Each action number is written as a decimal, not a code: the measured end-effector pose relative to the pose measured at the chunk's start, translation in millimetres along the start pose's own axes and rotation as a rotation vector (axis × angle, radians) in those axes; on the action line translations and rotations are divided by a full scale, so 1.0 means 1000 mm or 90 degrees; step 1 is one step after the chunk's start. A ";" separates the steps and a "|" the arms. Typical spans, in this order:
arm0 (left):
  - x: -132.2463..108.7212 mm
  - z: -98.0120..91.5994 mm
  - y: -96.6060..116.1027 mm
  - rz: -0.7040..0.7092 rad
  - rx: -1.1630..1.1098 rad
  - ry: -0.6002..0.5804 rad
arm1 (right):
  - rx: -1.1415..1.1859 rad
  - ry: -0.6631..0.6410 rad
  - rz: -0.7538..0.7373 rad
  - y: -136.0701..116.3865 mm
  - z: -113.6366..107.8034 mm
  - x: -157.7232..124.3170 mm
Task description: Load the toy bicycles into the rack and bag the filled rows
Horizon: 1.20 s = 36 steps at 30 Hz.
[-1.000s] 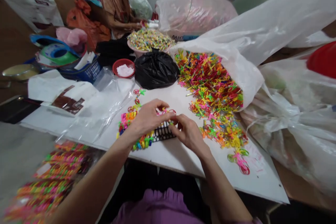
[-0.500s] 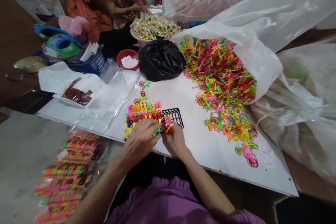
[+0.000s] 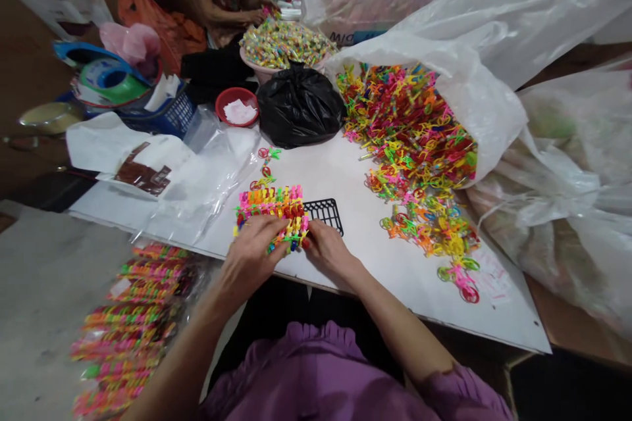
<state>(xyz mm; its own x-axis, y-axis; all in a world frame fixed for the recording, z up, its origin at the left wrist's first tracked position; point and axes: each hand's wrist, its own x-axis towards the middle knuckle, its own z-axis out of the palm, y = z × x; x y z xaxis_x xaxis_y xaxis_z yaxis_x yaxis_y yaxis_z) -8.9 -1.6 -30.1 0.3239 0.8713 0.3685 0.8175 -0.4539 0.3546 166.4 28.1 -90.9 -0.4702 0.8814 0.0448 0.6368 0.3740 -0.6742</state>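
Observation:
Rows of small plastic toy bicycles [image 3: 270, 196] in bright colours stand packed together on a black plastic grid tray [image 3: 326, 212], whose right part shows bare. My left hand [image 3: 254, 248] lies over the near rows, fingers and thumb curled round the toys there. At the right end of the nearest row, my right hand [image 3: 326, 248] pinches a toy bicycle [image 3: 306, 243]; a bit of red shows at its fingertips, and the rest is mostly hidden. Behind the rows lie a few loose toy bicycles [image 3: 266, 171].
A large pile of toy bicycles [image 3: 415, 125] spills from a white plastic bag [image 3: 494, 99] on the right. A black bag [image 3: 302, 108] and red bowl [image 3: 237, 107] stand behind. Packed toy rows [image 3: 123, 329] lie lower left. Another person's hands [image 3: 259, 13] are at the back.
My right hand has moved slightly left, bringing its toy bicycle from above the tray to the right end of the nearest row. My left hand has shifted a little left and down.

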 end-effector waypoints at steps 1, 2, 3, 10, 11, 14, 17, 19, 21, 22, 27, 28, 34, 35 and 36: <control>-0.003 -0.003 0.000 -0.011 0.026 0.003 | 0.018 -0.002 -0.008 0.001 -0.002 0.000; -0.005 -0.004 0.001 -0.016 0.049 -0.006 | 0.030 -0.003 -0.014 0.001 -0.003 0.000; -0.007 -0.005 0.001 -0.015 0.064 -0.025 | 0.037 -0.002 -0.018 0.002 -0.004 0.000; -0.007 0.009 0.000 -0.036 -0.013 -0.037 | 0.033 0.009 -0.064 0.009 -0.003 -0.002; -0.006 0.010 -0.001 -0.035 -0.021 -0.034 | 0.034 0.008 -0.072 0.011 -0.003 -0.002; -0.005 0.010 0.000 -0.048 -0.039 -0.033 | 0.038 0.002 -0.089 0.014 -0.003 -0.001; -0.004 0.008 0.002 -0.065 -0.052 -0.056 | 0.028 -0.004 -0.095 0.013 -0.004 -0.001; -0.004 0.006 0.003 -0.067 -0.050 -0.075 | 0.028 -0.002 -0.084 0.013 -0.003 -0.001; -0.003 0.005 0.004 -0.065 -0.042 -0.086 | 0.055 0.007 -0.059 0.013 -0.001 -0.004; -0.003 0.004 0.004 -0.063 -0.039 -0.090 | 0.085 0.017 -0.041 0.014 -0.001 -0.007; -0.002 0.003 0.002 -0.057 -0.046 -0.122 | 0.287 0.173 0.066 0.005 -0.007 -0.026; -0.002 0.003 0.001 -0.055 -0.047 -0.125 | 0.299 0.215 0.075 -0.002 -0.010 -0.028; -0.002 0.003 -0.002 -0.043 -0.052 -0.132 | 0.216 0.286 0.005 -0.042 -0.009 -0.021; -0.002 0.002 -0.002 -0.042 -0.054 -0.132 | 0.204 0.286 0.005 -0.045 -0.006 -0.019; -0.002 0.001 -0.001 -0.040 -0.057 -0.133 | 0.194 0.291 0.010 -0.047 -0.003 -0.018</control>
<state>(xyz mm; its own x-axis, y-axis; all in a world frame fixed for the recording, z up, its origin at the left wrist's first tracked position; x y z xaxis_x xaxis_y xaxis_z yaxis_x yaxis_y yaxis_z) -9.8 -2.2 -32.3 0.3722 0.9141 0.1608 0.7967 -0.4036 0.4499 146.9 -4.2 -58.1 -0.1053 0.9471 0.3031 0.4036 0.3192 -0.8574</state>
